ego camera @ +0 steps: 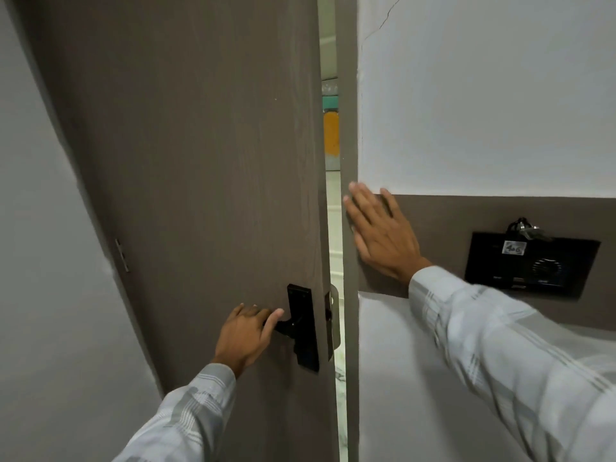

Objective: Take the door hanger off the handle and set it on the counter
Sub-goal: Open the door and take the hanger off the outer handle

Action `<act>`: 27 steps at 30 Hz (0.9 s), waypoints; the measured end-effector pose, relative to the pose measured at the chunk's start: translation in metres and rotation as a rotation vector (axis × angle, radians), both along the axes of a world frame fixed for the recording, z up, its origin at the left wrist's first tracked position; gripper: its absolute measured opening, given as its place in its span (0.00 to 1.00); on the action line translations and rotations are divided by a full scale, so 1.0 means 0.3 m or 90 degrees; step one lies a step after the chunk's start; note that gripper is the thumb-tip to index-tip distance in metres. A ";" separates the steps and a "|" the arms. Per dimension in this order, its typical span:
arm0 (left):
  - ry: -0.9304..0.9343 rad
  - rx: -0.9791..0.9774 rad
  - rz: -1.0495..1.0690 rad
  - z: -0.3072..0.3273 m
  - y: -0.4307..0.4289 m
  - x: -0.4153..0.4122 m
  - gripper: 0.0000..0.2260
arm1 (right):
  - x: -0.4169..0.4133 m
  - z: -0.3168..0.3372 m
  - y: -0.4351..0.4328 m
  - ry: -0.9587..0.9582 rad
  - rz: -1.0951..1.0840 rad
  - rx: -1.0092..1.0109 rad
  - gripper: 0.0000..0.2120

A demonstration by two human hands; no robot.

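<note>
door ajar, left hand on handle

left hand (245,335) wrapped around black lever handle (283,325), fingers curled over it, thumb (275,320) along top. handle set in black backplate (302,328) near edge of grey-brown door (200,161). metal latch plate (333,321) on door edge. narrow gap (331,135) between door and frame, bright floor and orange patch beyond. right hand (380,231) flat and spread, holding nothing, palm against frame and brown wall band. further right, black wall panel (530,265) with small label and keys at top. door hanger nowhere visible on this side; position unknown.
</note>
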State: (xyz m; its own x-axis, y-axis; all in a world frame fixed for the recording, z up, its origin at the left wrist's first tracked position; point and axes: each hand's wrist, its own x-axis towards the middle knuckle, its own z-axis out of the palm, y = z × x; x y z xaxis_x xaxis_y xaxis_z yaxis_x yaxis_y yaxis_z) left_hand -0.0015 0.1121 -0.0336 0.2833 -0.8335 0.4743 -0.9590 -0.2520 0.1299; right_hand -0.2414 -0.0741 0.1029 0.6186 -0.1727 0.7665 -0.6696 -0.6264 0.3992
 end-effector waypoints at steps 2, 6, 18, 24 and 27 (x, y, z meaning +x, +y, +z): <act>0.003 -0.015 0.024 0.011 0.037 -0.024 0.30 | -0.013 -0.122 0.019 0.034 0.035 0.015 0.35; 0.018 -0.047 0.059 0.029 0.106 -0.046 0.28 | 0.005 -0.339 0.084 0.033 0.117 0.099 0.30; -0.075 -0.236 0.143 0.116 0.370 -0.213 0.30 | 0.258 -0.630 0.280 -0.017 0.274 0.958 0.44; -0.206 -0.202 0.137 0.142 0.461 -0.255 0.31 | 0.384 -0.684 0.364 -0.050 0.237 1.077 0.21; -0.247 -0.155 0.131 0.115 0.488 -0.275 0.31 | 0.411 -0.723 0.420 -0.089 0.203 1.108 0.11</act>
